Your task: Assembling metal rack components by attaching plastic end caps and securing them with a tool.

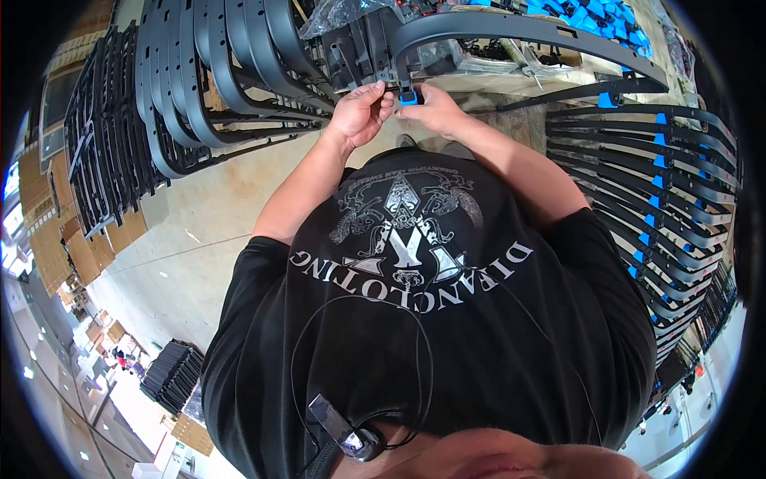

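Note:
A black curved metal frame (495, 25) arches across the worktop in front of me. At its near left end sits a small blue plastic clip (409, 98). My right hand (437, 112) closes on this clip, thumb and fingers at its side. Just left of it, my left hand (363, 113) has its fingers curled and thumb pressed against them. Whatever lies in that pinch is too small to make out. Another blue clip (608, 100) is on the frame's far right end.
Black curved frames (231, 88) stand stacked at my left. More frames with blue clips (638, 172) are racked at my right. A heap of blue plastic parts (594, 17) lies at the back right, near clear plastic wrap (335, 14). Cardboard (56, 215) is farther left.

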Motion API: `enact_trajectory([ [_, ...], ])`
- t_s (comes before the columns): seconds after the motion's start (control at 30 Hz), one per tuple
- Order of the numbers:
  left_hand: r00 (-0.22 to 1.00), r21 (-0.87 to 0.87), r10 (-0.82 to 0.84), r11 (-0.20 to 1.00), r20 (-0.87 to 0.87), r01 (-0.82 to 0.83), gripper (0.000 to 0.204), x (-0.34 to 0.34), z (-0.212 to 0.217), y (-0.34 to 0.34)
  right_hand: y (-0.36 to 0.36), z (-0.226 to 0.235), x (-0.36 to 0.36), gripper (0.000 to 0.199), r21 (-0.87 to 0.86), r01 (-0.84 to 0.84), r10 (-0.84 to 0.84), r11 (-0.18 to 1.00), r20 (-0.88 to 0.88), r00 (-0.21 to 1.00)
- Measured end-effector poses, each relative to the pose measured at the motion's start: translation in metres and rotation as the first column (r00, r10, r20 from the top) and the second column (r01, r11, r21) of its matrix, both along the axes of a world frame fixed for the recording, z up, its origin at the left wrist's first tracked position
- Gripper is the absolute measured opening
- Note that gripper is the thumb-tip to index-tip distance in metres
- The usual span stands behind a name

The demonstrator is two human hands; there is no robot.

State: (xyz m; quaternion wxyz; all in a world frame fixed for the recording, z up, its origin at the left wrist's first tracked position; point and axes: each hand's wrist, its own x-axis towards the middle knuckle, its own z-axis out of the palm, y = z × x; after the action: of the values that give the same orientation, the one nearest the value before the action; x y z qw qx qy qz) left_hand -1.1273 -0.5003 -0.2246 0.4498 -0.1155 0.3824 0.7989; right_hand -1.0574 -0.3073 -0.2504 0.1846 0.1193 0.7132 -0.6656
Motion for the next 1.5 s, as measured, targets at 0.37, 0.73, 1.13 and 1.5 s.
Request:
enact_trajectory([
  [0.37, 0.998, 0.087, 0.045, 0.995, 0.043, -0.049, 0.018, 0.003, -0.005, 0.0, 0.001, 0.011, 0.01, 0.049, -0.131, 0.028, -0.023, 0.991, 0.041, 0.999],
  [0.73, 0.953, -0.321, -0.093, 0.947, -0.29, -0.005, 0.023, 0.007, -0.001, 0.016, 0.002, 0.039, 0.017, 0.05, -0.179, 0.041, -0.014, 0.983, 0.153, 0.988],
  [1.13, -0.03, -0.5, -0.547, 0.785, -0.836, -0.366, 0.028, 0.038, 0.067, 0.021, 0.033, 0.066, 0.026, 0.053, -0.669, 0.446, -0.207, 0.594, 0.409, 0.889],
  [1.5, -0.269, -0.536, -0.599, 0.798, -0.755, -0.275, 0.019, 0.037, 0.076, 0.034, 0.03, 0.083, 0.031, 0.058, -0.805, 0.333, -0.126, 0.491, 0.312, 0.942],
])
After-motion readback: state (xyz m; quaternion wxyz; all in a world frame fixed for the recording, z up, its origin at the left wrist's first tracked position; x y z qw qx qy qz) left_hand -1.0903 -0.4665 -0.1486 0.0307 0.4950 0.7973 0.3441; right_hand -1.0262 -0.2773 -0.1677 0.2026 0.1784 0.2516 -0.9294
